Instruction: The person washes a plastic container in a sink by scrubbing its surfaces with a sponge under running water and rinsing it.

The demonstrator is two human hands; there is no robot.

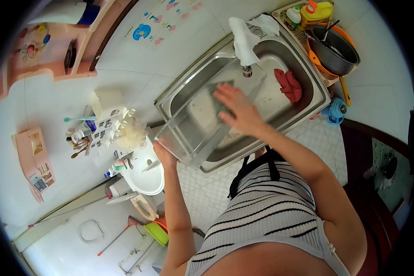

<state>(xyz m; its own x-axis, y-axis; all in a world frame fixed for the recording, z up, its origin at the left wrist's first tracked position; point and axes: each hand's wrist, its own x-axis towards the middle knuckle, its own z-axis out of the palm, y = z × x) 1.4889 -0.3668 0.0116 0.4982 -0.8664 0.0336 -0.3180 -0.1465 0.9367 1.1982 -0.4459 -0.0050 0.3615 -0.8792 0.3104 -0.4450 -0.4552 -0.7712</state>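
Observation:
A clear, see-through rectangular bin (184, 133) is held tilted over the steel double sink (308, 108). My left hand (164, 155) grips its near left corner, fingers wrapped round the edge. Over the bin, my right hand (237, 108) has its fingers spread and presses on a dark green scouring pad (221, 87) against the clear wall. The faucet (247, 70), wrapped in white cloth (243, 41), points down just beyond the bin. A crumpled red cloth (288, 86) lies in the right part of the sink.
Right of the sink, a rack holds a dark pot (335, 49) in an orange basin and a yellow bottle (316, 14). A blue jug (337, 110) stands below. At left are a white washbasin (145, 177), toothbrushes and a pink wall shelf (34, 156).

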